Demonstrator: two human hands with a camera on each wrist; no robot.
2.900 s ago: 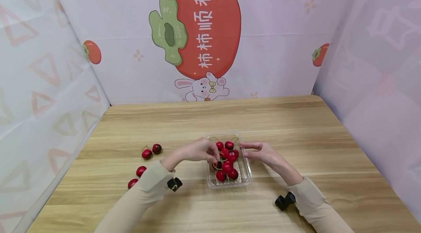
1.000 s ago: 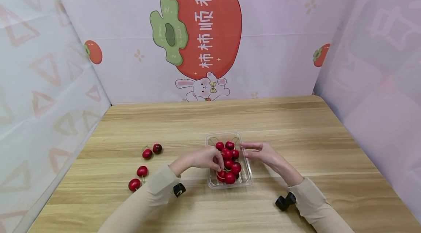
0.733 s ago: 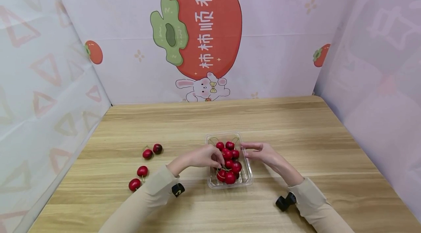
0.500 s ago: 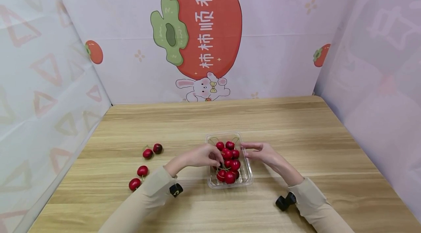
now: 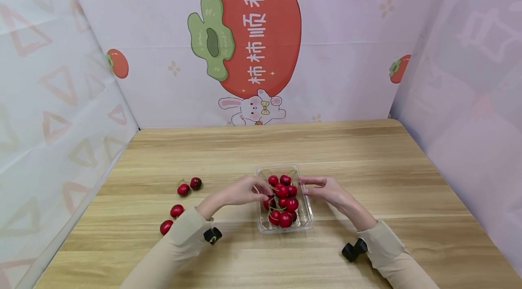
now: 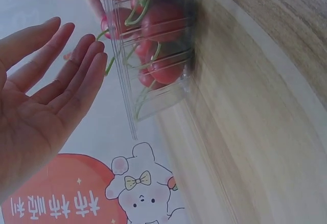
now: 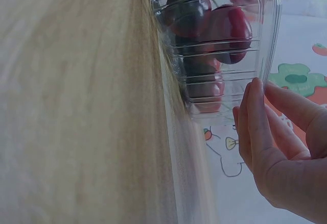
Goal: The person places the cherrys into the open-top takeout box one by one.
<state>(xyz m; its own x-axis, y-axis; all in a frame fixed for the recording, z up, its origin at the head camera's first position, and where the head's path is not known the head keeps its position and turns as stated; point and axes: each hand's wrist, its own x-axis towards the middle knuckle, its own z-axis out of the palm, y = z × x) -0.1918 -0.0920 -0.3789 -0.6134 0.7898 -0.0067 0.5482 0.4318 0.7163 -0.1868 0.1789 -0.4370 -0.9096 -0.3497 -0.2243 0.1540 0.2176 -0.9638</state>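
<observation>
A lightly creased, printed cloth (image 5: 346, 76) hangs behind your flat wood-grain table (image 5: 346, 153). On it sits the rectangular box (image 5: 308, 211) of clear, ribbed plastic. Your right hand (image 5: 326, 190), fingers nearly straight, touches its rim; your left hand (image 5: 244, 190) reaches over the opposite rim, fingers extended, loosely apart. Glossy round cherries (image 5: 291, 204) cluster inside; four loose cherries (image 5: 177, 210) lie left of it. Thin green stems (image 6: 146, 9) curve among the boxed ones.

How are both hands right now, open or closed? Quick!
Left hand: can't tell if it's pinching something at the tub.
Right hand: open, fingertips touching the tub.
</observation>
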